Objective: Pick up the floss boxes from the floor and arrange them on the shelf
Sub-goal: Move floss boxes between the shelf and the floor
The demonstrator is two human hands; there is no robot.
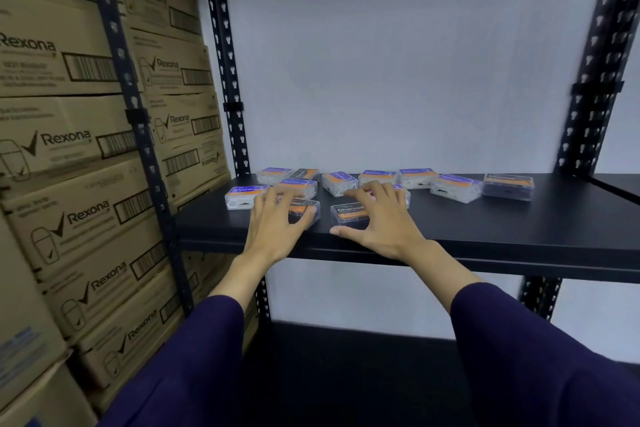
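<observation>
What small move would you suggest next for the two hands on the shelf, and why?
Probably slide the two charcoal boxes back into line: the left hand rests on one, the right hand on another, both sitting nearer the shelf edge than the other boxes.

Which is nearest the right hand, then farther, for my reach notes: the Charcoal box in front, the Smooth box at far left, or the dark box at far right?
From the right hand:
1. Charcoal box, under its fingers.
2. Smooth box, left end.
3. Dark box, right end.
</observation>
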